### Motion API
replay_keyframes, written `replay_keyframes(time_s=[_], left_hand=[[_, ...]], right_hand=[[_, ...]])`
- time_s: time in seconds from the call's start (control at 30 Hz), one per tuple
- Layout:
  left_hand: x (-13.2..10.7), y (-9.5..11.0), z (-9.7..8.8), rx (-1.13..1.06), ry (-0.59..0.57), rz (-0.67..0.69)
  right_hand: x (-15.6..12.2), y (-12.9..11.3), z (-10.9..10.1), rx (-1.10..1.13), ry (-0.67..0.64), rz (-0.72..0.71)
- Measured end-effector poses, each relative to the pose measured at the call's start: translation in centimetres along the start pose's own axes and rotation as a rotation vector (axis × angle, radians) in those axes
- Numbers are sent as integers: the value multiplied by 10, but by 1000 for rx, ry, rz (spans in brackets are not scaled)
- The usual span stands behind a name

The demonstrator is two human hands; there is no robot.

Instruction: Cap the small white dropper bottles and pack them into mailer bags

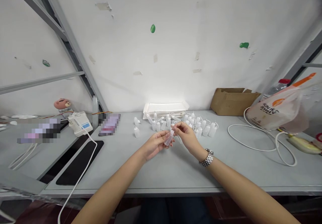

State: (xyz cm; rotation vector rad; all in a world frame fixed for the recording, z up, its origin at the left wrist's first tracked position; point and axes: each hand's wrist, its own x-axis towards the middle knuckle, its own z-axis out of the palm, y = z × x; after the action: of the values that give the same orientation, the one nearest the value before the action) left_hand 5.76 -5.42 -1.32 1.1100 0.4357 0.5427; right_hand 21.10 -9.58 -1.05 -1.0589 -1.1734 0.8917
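While both bare hands work together above a pale grey worktop (120, 170), the left hand (155, 145) curls its fingers (164, 142) around the body of a translucent plastic squeeze bottle (169, 139), which tilts with its narrow top up and toward the right. The right hand (187, 137) meets it from the other side, its fingers (176, 126) pressed together in a pinch at the top of the bottle, though whatever lies between them is too small to make out. A silver link wristwatch (206, 157) circles the right wrist. Just beyond the hands, a crowded group of white plastic bottles with thin nozzles (198, 125) sits on the worktop, and two similar white bottles (136, 127) stand apart to the left. Behind the group, a stack of white trays (164, 109) sits against the wall. Further right are an open brown cardboard box (232, 101), a loop of white cable (251, 146) and a printed white plastic bag (276, 108). Toward the left, a white device with a blue label (80, 123) sits near a long black mat (79, 162), and a pink plush toy (62, 104) sits beyond the device.
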Motion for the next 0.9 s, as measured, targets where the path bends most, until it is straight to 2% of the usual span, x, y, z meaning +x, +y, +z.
replay_keyframes(time_s=[0.4, 0.9], left_hand=[[1, -4, -3, 108, 106, 29], [2, -2, -3, 196, 204, 92]], right_hand=[[-4, 3, -2, -216, 44, -190], [1, 1, -6, -64, 72, -75]])
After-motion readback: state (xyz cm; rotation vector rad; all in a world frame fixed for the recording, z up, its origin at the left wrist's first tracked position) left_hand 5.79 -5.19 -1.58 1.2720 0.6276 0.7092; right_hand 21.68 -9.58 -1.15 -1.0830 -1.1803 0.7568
